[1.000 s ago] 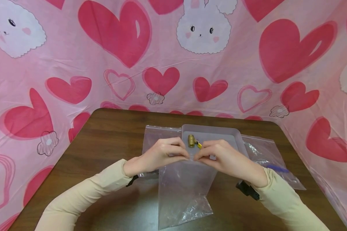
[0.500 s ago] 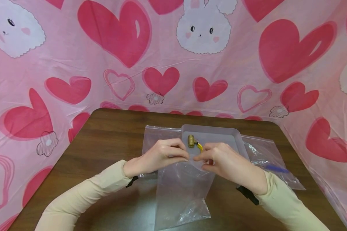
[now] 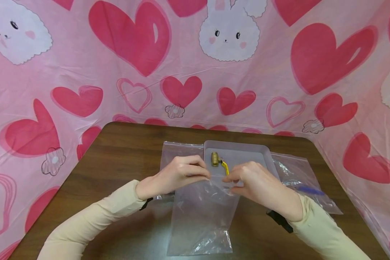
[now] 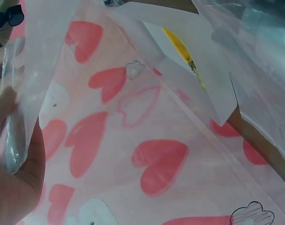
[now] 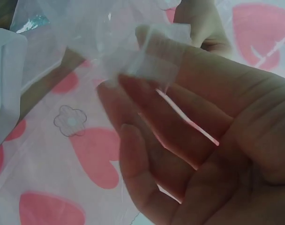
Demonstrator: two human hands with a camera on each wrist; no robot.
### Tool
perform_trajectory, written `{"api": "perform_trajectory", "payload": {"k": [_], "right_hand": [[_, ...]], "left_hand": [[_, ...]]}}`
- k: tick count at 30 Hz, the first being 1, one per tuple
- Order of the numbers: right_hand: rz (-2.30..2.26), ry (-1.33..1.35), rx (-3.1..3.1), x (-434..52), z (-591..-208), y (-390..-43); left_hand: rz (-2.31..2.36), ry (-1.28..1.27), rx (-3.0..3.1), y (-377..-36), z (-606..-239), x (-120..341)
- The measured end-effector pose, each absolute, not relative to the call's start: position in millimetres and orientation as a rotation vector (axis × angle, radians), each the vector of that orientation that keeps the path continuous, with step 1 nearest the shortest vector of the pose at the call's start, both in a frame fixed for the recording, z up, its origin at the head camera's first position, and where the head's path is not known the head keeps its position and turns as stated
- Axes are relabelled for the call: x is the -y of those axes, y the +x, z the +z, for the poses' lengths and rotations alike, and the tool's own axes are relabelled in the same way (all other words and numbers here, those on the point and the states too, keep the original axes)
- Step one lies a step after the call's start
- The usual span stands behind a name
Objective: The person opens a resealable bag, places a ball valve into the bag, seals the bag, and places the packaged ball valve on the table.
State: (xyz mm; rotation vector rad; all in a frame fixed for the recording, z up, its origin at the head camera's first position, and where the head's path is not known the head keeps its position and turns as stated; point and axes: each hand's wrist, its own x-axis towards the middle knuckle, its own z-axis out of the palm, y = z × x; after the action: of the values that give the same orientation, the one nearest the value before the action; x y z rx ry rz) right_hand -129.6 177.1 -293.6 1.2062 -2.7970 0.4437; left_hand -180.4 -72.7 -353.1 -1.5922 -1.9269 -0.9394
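Right hand (image 5: 198, 154) fingers (image 5: 133, 108) pinch the clear bag (image 5: 133, 56) edge, tray (image 5: 4, 70) nearby

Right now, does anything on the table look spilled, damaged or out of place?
Nothing stands out. Both hands, left hand and right hand, pinch the top edge of the clear bag. The brass valve lies inside the tray, nothing spilled.

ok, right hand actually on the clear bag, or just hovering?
Touching. In the right wrist view the right hand pinches the clear bag's top edge between thumb and fingertips; the head view agrees.
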Motion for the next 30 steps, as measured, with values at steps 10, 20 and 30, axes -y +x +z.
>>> {"api": "perform_trajectory", "payload": {"k": [10, 20, 30], "right_hand": [[0.439, 1.227, 2.698, -184, -294, -132], [0.475, 1.213, 2.775, -186, -291, -132], [0.57, 1.179, 2.803, -192, -290, -133]], "left_hand": [[-0.963, -1.563, 1.955, -184, -353, 79], [-0.953, -1.559, 1.986, -185, -354, 80], [-0.943, -1.531, 2.038, -185, -355, 84]]}}
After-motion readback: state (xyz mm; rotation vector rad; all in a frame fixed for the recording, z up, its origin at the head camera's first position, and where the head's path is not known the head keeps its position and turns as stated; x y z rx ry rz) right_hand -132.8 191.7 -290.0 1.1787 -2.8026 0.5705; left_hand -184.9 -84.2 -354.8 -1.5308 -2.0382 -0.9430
